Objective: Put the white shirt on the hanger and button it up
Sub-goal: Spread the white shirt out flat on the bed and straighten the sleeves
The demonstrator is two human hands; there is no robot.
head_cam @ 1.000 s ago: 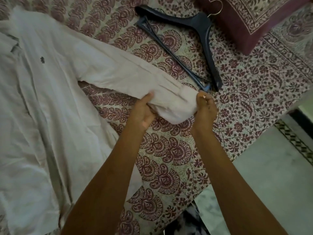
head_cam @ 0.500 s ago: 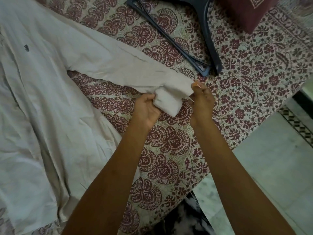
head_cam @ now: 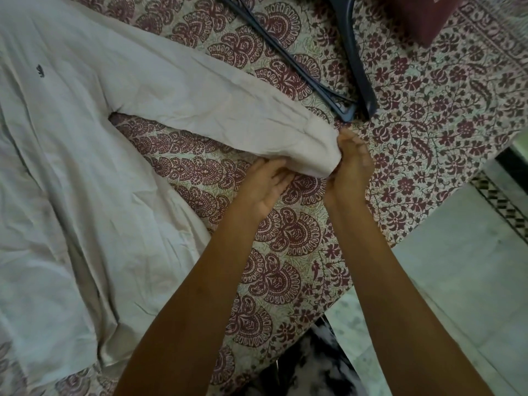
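Observation:
The white shirt (head_cam: 85, 155) lies spread on the patterned bed, its sleeve (head_cam: 217, 110) stretched to the right. My right hand (head_cam: 353, 164) grips the rolled cuff end of that sleeve. My left hand (head_cam: 265, 187) lies palm up just below the cuff, fingers relaxed and touching the cloth's lower edge. The black hanger (head_cam: 357, 67) lies on the bed just beyond the cuff, its upper part cut off by the frame's top edge.
A maroon pillow (head_cam: 423, 15) sits at the top right. The bed (head_cam: 428, 124) ends at the right, with pale floor tiles (head_cam: 457, 281) beyond. Black-and-white cloth (head_cam: 311, 367) shows at the bottom edge.
My left hand has let go of the folded cuff and opened, palm up. The right hand keeps hold of the sleeve end. The view has shifted down a little.

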